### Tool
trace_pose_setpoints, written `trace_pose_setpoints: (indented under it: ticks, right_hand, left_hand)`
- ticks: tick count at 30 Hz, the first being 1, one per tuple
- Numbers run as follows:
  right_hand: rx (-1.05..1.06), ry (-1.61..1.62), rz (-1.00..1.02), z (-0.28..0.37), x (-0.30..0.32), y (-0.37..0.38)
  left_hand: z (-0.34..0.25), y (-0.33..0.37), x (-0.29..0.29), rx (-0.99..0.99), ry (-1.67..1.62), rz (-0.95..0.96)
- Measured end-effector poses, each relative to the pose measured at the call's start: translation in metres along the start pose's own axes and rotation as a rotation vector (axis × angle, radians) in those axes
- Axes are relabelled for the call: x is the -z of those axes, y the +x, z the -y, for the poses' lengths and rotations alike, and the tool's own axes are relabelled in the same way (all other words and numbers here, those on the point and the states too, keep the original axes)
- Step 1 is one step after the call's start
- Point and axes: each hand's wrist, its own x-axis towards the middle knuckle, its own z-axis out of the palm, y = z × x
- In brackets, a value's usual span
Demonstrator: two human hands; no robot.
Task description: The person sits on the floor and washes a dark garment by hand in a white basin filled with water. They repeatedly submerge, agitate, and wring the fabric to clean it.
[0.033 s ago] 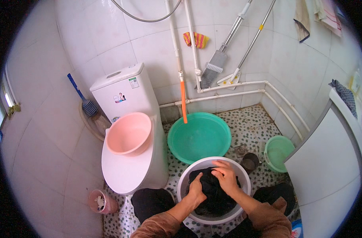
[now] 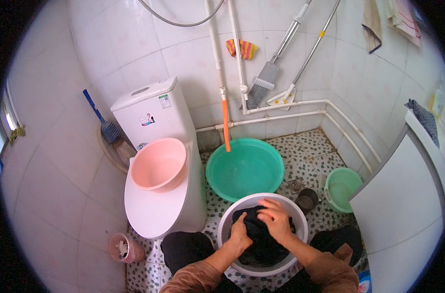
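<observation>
A dark, wet-looking black cloth (image 2: 264, 244) lies bunched in a whitish-grey basin (image 2: 222, 219) on the floor between my knees. My left hand (image 2: 239, 235) is closed on the cloth's left side, its thumb on top and its other fingers mostly hidden in the folds. Over the right upper part of the cloth is my right hand (image 2: 277, 220), its fingers bent, apart and pointing left. I see no cloth pinched between them. Both brown sleeves are pushed up the forearms.
A green basin (image 2: 244, 171) stands just beyond, under an orange hose (image 2: 226, 127). On the closed toilet lid (image 2: 154, 212) at left rests a pink basin (image 2: 159, 163). To the right are a dark cup (image 2: 308, 200), a light green basin (image 2: 343, 190) and a white cabinet (image 2: 403, 195).
My right hand's fingers have shifted slightly left over the cloth. My left hand has turned a little, with its thumb lower. The basins have stayed in place.
</observation>
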Motion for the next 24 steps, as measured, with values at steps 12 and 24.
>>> trace_pose_setpoints:
  ticks: [12,24]
  right_hand:
    - [-0.118,-0.012,-0.053,-0.030,0.000,-0.001]
    - [-0.059,0.050,-0.019,-0.016,-0.015,-0.010]
  left_hand:
    - [0.014,0.006,0.006,0.027,0.059,0.075]
    - [0.015,0.005,0.011,0.042,0.047,0.093]
